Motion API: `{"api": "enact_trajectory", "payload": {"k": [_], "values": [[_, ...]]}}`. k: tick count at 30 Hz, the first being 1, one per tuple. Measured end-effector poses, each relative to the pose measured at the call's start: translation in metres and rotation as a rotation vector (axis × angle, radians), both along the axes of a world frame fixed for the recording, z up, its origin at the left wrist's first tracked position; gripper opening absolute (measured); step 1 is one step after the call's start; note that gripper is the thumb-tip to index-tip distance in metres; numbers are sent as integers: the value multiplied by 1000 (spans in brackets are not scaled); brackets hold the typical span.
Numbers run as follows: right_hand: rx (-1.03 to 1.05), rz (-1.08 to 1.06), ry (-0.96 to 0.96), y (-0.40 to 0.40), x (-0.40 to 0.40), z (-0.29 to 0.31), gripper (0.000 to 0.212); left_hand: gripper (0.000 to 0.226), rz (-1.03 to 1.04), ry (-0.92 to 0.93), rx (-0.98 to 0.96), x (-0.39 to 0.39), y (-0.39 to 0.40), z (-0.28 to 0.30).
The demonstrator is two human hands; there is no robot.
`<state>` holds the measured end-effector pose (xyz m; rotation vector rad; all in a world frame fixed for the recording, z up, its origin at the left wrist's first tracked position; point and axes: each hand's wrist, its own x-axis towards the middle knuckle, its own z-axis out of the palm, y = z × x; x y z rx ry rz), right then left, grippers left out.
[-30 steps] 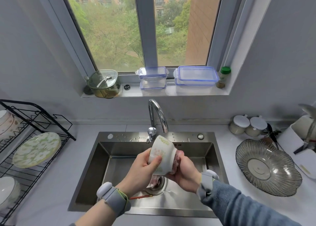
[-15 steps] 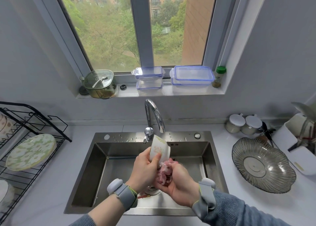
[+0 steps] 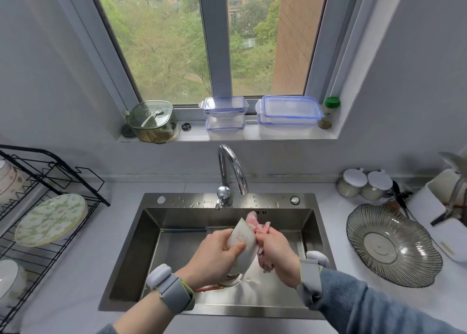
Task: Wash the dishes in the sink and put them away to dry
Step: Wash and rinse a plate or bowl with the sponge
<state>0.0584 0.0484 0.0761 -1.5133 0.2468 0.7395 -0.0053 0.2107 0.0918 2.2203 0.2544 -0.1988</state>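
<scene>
Hands: my left hand (image 3: 214, 254) grips the patterned bowl (image 3: 242, 245) by its outer wall, thumb lying across the side; my right hand (image 3: 276, 253) is closed round a pink dishcloth (image 3: 262, 229) bunched against the bowl's far side.
Bowl position: I hold it in the air over the middle of the steel sink (image 3: 177, 258), below and just in front of the faucet (image 3: 231, 172), clear of the basin floor.
Bowl pointing: it is tipped on edge, the long line of its profile running from lower near to upper far; I judge the mouth faces right, toward the cloth, but the opening itself is hidden from me.
Step in hand: scrubbing, as I read it; rinsing and racking are not yet done.
Doing it well: I would keep the left grip firm on the wet glaze, turn the bowl a little at a time, and carry the cloth round rim, inside and foot.
Risk: a slip would drop it onto the steel.
Destination: the black drying rack (image 3: 75, 182) on the left counter, where a green floral plate (image 3: 50, 220) leans.
Also in basin: something thin and red (image 3: 209, 288) under my left wrist; I cannot tell what.
</scene>
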Motion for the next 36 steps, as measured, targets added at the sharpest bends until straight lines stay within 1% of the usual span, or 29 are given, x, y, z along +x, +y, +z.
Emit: {"api": "enact_trajectory", "payload": {"k": [3,5,7,8,10,11,12,15,17,19,21,23,25,29,30,32,34,36], "values": [[9,122,-137,2,-13,10,18,19,-22,47,95,2,2,-7],[-14,206,-257,4,-23,12,20,20,-21,58,119,2,2,-9],[-63,284,-406,4,-30,11,24,24,-1,65,57,3,1,-10],[-80,301,-461,4,-32,10,21,24,4,68,18,2,1,-9],[-86,308,-536,4,-24,12,16,22,-27,62,-48,-2,1,-3],[-92,304,-533,4,-16,11,16,23,-60,51,-75,-4,2,-1],[-100,275,-500,5,-7,8,14,25,-93,40,-86,-7,2,1],[-98,209,-314,7,16,2,28,30,-148,10,-92,-14,1,8],[-18,220,-117,5,23,5,34,28,-163,-6,-217,-17,-3,18],[100,292,105,-1,24,6,30,25,-178,-20,-362,-19,-5,28],[210,285,263,-7,23,5,34,21,-175,-38,-452,-20,-5,34],[216,226,338,-9,20,3,47,20,-140,-67,-493,-19,-5,34],[249,203,371,-11,16,-1,55,21,-84,-96,-553,-16,-6,30],[359,71,454,-12,9,-10,51,33,51,-140,-643,-8,-10,21],[392,27,485,-11,6,-12,51,35,68,-145,-640,-6,-12,19],[411,-35,507,-8,1,-12,50,28,79,-165,-599,-3,-16,13],[399,-86,523,-3,-2,-18,49,19,76,-178,-526,-1,-18,8],[399,-126,537,0,-5,-21,48,17,69,-167,-455,1,-18,3]]}}
